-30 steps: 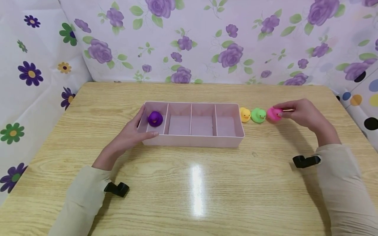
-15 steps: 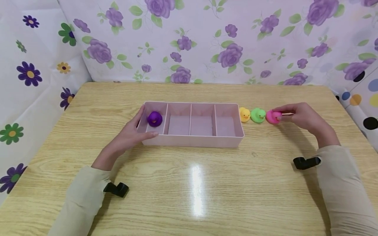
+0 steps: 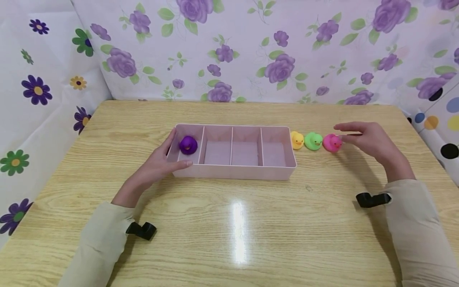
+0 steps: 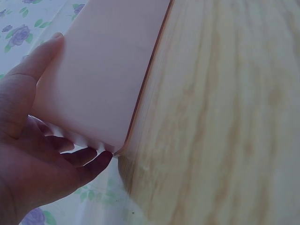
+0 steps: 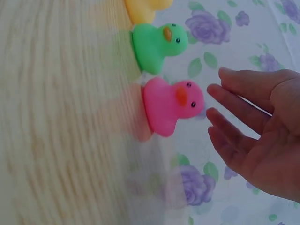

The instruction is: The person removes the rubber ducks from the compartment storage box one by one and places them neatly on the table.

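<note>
A pale pink divided box (image 3: 233,171) with a row of compartments stands mid-table. My left hand (image 3: 157,161) grips its left end, thumb along the front wall and fingers at the end wall; the left wrist view shows the curled fingertips (image 4: 105,159) by the lower edge. In the leftmost compartment sits a purple rubber duck (image 3: 188,145). Right of the box, a yellow duck (image 3: 297,140), a green duck (image 3: 313,141) and a pink duck (image 3: 332,142) stand in a row. Beside the pink duck hovers my right hand (image 3: 371,139), its fingers spread and holding nothing.
All of this is on a wood-grain table (image 3: 272,223). Behind it hangs a flowered cloth (image 3: 229,67), and patterned sheets flank both sides. Black wrist mounts (image 3: 373,199) stick out from both sleeves.
My right hand has let go of the pink duck, its fingers parting and drawing slightly to the right. The pink duck now stands level with the green one. My left hand has stayed put.
</note>
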The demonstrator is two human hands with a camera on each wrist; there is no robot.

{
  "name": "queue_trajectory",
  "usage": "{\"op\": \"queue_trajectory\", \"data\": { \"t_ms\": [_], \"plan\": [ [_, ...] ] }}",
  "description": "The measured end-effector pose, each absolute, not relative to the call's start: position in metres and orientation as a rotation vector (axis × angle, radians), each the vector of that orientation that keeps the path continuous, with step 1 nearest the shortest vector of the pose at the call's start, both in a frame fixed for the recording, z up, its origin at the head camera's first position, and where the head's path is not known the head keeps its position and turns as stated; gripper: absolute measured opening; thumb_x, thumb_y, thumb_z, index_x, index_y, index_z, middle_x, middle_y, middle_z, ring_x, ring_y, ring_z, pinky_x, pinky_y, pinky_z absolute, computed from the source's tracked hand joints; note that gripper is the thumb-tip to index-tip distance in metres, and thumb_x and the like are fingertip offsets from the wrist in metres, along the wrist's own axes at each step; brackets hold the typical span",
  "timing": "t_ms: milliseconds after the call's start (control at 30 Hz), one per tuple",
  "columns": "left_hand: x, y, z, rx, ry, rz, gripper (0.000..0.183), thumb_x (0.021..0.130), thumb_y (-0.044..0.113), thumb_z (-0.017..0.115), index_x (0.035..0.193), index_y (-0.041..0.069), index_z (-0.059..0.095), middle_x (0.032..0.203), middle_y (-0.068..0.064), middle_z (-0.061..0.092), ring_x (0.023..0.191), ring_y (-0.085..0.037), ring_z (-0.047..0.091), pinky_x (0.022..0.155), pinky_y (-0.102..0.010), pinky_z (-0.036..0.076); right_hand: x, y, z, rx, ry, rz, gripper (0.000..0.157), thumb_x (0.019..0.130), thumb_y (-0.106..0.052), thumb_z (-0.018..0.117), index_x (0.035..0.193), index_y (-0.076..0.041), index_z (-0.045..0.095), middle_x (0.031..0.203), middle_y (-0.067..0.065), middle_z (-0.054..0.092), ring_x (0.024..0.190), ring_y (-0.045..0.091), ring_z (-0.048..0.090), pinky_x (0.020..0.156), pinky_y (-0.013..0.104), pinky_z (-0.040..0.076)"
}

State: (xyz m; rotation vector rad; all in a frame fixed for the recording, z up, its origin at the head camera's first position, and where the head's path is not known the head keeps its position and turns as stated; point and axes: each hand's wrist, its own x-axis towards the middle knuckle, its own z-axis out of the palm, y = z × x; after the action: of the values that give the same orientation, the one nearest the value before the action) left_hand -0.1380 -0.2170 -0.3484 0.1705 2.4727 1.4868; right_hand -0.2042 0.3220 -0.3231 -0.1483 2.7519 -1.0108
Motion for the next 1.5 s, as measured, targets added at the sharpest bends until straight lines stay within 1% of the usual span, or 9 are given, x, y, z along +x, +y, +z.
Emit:
{"op": "queue_trajectory", "data": {
  "t_ms": [133, 333, 433, 500, 600, 800, 933, 1067, 1500],
  "plan": [
    [-0.139, -0.217, -0.348, 0.173, 2.463, 1.497, 0.112, 0.087, 0.024, 0.077, 0.16, 0.025, -0.007, 0.166, -0.008, -0.006, 0.151, -0.03, -0.007, 0.12, -0.056, 0.003, -0.202, 0.313, -0.318, -0.186, 2.777, -0.998, 0.055, 0.102, -0.035, 0.058, 0.142, 0.001, 0.052, 0.149, 0.027, 0.044, 0.133, 0.047, 0.042, 0.105, 0.067, 0.034],
    [-0.139, -0.217, -0.348, 0.165, 2.459, 1.494, 0.112, 0.087, 0.023, 0.078, 0.16, 0.025, -0.007, 0.166, -0.008, -0.006, 0.151, -0.029, -0.007, 0.12, -0.055, 0.003, -0.195, 0.295, -0.313, -0.247, 2.812, -0.989, 0.049, 0.103, -0.032, 0.057, 0.138, 0.002, 0.056, 0.141, 0.026, 0.052, 0.126, 0.044, 0.05, 0.102, 0.06, 0.042],
    [-0.139, -0.217, -0.348, 0.17, 2.463, 1.495, 0.112, 0.087, 0.023, 0.078, 0.161, 0.024, -0.007, 0.166, -0.008, -0.006, 0.151, -0.029, -0.007, 0.12, -0.055, 0.003, -0.191, 0.285, -0.309, -0.275, 2.841, -0.996, 0.047, 0.102, -0.031, 0.058, 0.136, 0.001, 0.059, 0.138, 0.023, 0.056, 0.121, 0.04, 0.056, 0.095, 0.034, 0.049],
    [-0.139, -0.217, -0.348, 0.175, 2.462, 1.499, 0.112, 0.087, 0.023, 0.077, 0.161, 0.024, -0.007, 0.166, -0.008, -0.006, 0.151, -0.029, -0.007, 0.12, -0.054, 0.003, -0.19, 0.278, -0.307, -0.298, 2.855, -1.011, 0.045, 0.101, -0.03, 0.059, 0.135, 0.0, 0.061, 0.136, 0.021, 0.059, 0.117, 0.038, 0.059, 0.086, 0.018, 0.047],
    [-0.138, -0.217, -0.348, 0.179, 2.462, 1.503, 0.112, 0.087, 0.023, 0.077, 0.161, 0.023, -0.006, 0.166, -0.008, -0.006, 0.151, -0.028, -0.007, 0.121, -0.054, 0.003, -0.187, 0.267, -0.303, -0.335, 2.85, -1.045, 0.043, 0.101, -0.027, 0.061, 0.134, 0.0, 0.062, 0.133, 0.021, 0.061, 0.114, 0.038, 0.061, 0.076, 0.007, 0.043],
    [-0.137, -0.217, -0.348, 0.174, 2.462, 1.497, 0.112, 0.087, 0.024, 0.077, 0.16, 0.025, -0.007, 0.166, -0.007, -0.006, 0.151, -0.029, -0.007, 0.12, -0.055, 0.003, -0.182, 0.247, -0.297, -0.404, 2.804, -1.072, 0.041, 0.1, -0.021, 0.062, 0.135, 0.001, 0.06, 0.131, 0.023, 0.061, 0.114, 0.039, 0.063, 0.074, 0.012, 0.049],
    [-0.138, -0.217, -0.348, 0.173, 2.459, 1.494, 0.112, 0.087, 0.025, 0.078, 0.16, 0.026, -0.007, 0.166, -0.008, -0.006, 0.151, -0.029, -0.006, 0.12, -0.055, 0.004, -0.181, 0.238, -0.295, -0.426, 2.785, -1.048, 0.042, 0.101, -0.02, 0.061, 0.137, 0.001, 0.058, 0.133, 0.023, 0.06, 0.116, 0.04, 0.061, 0.085, 0.033, 0.056],
    [-0.138, -0.216, -0.348, 0.177, 2.452, 1.504, 0.112, 0.087, 0.025, 0.078, 0.16, 0.026, -0.007, 0.166, -0.008, -0.006, 0.151, -0.029, -0.006, 0.121, -0.054, 0.005, -0.18, 0.229, -0.294, -0.467, 2.778, -1.042, 0.042, 0.101, -0.017, 0.061, 0.138, 0.002, 0.057, 0.136, 0.021, 0.058, 0.118, 0.038, 0.06, 0.098, 0.051, 0.049],
    [-0.139, -0.216, -0.348, 0.163, 2.461, 1.5, 0.113, 0.086, 0.022, 0.078, 0.16, 0.025, -0.007, 0.166, -0.009, -0.005, 0.151, -0.029, -0.006, 0.121, -0.054, 0.004, -0.181, 0.2, -0.292, -0.626, 2.71, -1.107, 0.04, 0.099, -0.013, 0.062, 0.135, 0.003, 0.058, 0.132, 0.023, 0.06, 0.118, 0.037, 0.06, 0.099, 0.049, 0.049]
  ]
}}
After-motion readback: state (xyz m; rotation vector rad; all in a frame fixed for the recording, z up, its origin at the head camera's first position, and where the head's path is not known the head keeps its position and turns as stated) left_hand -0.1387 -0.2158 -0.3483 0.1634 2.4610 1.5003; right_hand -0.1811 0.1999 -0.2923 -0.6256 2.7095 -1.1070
